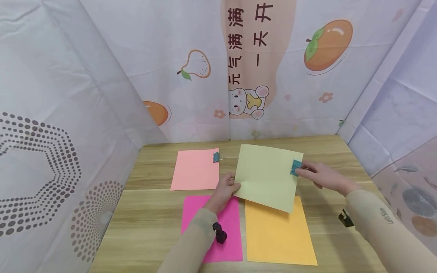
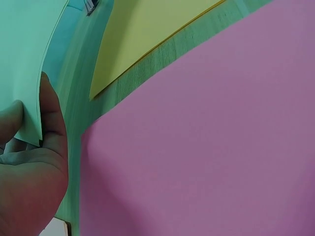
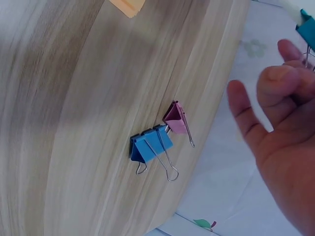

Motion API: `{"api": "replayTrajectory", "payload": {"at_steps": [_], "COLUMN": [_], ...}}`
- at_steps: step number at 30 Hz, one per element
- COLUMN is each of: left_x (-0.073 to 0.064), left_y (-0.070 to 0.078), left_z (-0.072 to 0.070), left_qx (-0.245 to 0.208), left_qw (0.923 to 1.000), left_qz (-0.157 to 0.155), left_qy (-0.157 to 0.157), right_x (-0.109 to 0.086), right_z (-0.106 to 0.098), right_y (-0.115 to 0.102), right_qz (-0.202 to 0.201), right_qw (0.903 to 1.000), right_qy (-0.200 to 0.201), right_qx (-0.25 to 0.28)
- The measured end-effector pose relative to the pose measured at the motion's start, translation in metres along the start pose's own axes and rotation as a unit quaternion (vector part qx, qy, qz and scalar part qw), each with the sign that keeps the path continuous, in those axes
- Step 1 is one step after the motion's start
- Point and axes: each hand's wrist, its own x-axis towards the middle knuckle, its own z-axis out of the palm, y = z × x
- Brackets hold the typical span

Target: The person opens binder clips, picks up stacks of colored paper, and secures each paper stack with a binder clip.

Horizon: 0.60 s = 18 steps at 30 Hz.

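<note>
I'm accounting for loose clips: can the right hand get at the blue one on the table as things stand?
Probably not immediately: the right hand holds the teal clip on the pale yellow sheet. Nothing covers the blue clip, though.

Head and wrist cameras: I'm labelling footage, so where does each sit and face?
Head: on the head, facing forward and down at table and printed cloth; left hand, right hand and sleeves show.
Left wrist: on that wrist, facing pale green sheet and bright pink sheet; left hand shows.
Right wrist: on that wrist, facing table, blue clip and pink clip; right hand shows.
Shared: head and left wrist both show the left hand and pale green sheet.
</note>
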Motion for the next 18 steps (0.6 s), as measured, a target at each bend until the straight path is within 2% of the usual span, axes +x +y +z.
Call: {"api": "replayTrajectory", "payload": {"at_steps": [7,18], "left_x": [-0.0006,0.0003], "left_y": [-0.0001,0.0002], "left_z": [0.0012,0.0024], "left_qx": [0.000,-0.043], "left_qw": [1.0000,0.9983], "left_qz": [-0.008,-0.033], "left_qy": [0.003,0.023], "right_x": [0.0014,0.0050], "right_z": [0.0015,0.0026], "right_y": [0.0002,-0.0025], "right_qz": [0.008,0.018], "right_qw": [0.9999,0.9991], "right_qy": [0.003,0.009], "right_qx": [0.013,0.037]}}
